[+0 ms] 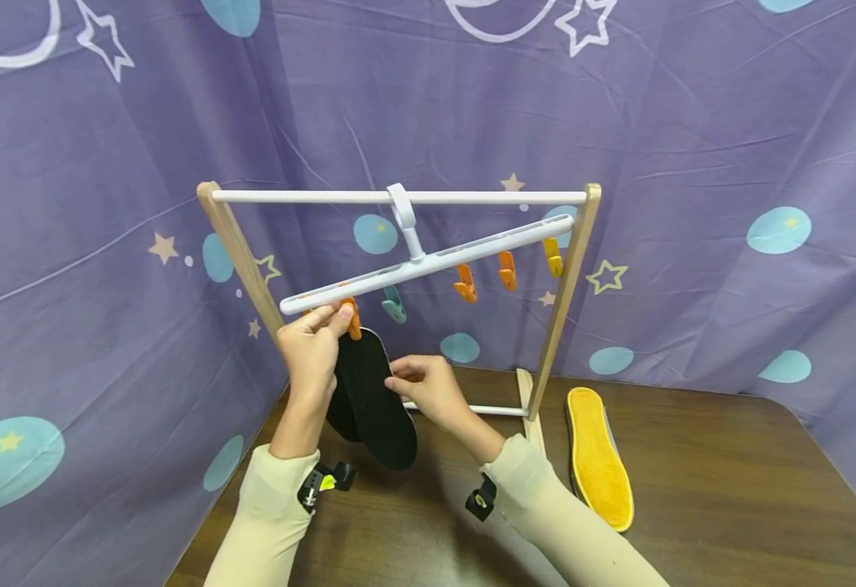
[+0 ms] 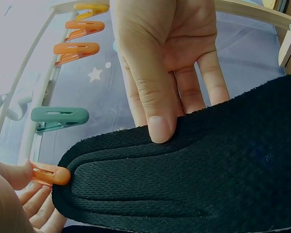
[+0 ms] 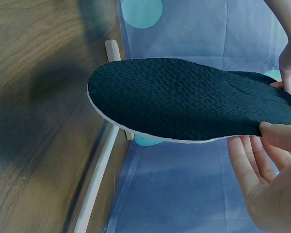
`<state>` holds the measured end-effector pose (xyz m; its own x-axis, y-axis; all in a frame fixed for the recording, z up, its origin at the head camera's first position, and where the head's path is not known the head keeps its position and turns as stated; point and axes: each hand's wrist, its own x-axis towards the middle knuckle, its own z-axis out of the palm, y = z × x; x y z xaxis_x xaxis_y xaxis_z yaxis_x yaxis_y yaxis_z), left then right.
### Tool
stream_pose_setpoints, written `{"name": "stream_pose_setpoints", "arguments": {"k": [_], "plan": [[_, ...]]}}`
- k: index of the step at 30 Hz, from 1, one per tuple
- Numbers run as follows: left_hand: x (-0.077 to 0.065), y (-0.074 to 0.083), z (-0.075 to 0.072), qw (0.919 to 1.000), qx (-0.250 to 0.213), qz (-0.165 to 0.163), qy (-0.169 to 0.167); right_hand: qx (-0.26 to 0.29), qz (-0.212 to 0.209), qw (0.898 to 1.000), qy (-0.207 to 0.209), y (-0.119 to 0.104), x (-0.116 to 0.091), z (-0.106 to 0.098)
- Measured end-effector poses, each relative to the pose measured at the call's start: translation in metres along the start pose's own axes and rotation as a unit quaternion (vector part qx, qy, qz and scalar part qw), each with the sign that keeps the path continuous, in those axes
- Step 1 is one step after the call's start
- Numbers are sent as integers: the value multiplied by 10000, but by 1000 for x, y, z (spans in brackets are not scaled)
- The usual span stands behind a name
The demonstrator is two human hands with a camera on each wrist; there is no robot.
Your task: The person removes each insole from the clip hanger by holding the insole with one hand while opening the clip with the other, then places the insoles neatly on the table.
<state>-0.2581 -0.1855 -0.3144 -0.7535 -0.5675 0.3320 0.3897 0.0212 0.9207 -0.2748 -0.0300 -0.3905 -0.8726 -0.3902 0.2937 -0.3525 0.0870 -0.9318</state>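
Note:
My left hand pinches an orange clothes clip under the low left end of a white hanger. In the left wrist view this orange clip overlaps the heel end of a black insole. My right hand pinches that insole by its side edge, thumb on the near face, as the right wrist view shows. Behind it is a second black insole, mostly covered; its upper end is hidden by my left hand.
The hanger tilts from a wooden rack's white top bar. A teal clip, two orange clips and a yellow clip hang along it. A yellow insole lies on the brown table, right of the rack. A purple curtain stands behind.

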Motion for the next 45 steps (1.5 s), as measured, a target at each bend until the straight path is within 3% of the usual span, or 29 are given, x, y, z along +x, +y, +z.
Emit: {"name": "stream_pose_setpoints", "arguments": {"k": [15,33,45], "plan": [[3,0,2,9994,8,-60,349,-100,149,9998,55,-3,-3,1],[3,-1,5,9990,-231,-77,363,-247,258,9993,85,-4,-6,-1],[3,-1,6,9987,-70,-71,496,-201,261,9994,107,-1,-7,-2]]}}
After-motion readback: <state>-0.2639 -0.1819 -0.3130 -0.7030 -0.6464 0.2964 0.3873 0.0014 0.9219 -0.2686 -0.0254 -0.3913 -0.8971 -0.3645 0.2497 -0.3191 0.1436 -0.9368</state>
